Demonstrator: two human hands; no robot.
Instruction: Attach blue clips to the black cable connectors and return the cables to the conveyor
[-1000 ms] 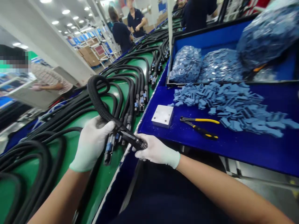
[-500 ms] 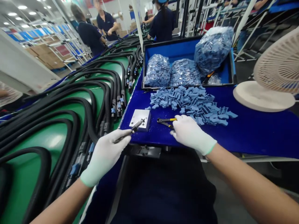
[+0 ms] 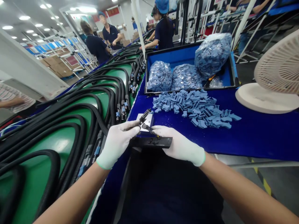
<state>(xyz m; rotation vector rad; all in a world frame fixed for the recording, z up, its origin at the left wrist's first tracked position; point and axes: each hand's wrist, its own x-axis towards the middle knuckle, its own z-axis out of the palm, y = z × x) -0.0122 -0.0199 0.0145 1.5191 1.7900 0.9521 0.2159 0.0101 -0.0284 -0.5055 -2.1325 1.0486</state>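
My left hand (image 3: 116,144) in a white glove is shut on a black threaded hose end (image 3: 144,115), held above a square aluminium block (image 3: 146,122). Its black corrugated hose (image 3: 100,122) runs back down to the left. My gloved right hand (image 3: 179,144) comes in from the other side and holds a pair of pliers (image 3: 148,128). Only their dark jaws show, touching the threaded end, and the glove hides the yellow handles. A flat black bar (image 3: 150,142) lies along the near table edge beneath both hands.
Loose blue rubber pieces (image 3: 193,109) lie heaped on the blue table (image 3: 257,137). Behind them, a blue tray (image 3: 187,53) holds bulging plastic bags of the same pieces. A fan (image 3: 277,68) stands at right. Many black hoses lie on the green belt (image 3: 39,183) at left. Co-workers stand farther along it.
The pliers have left the table and are now in my right hand. Both hands have come together over the aluminium block, and the view has shifted slightly.
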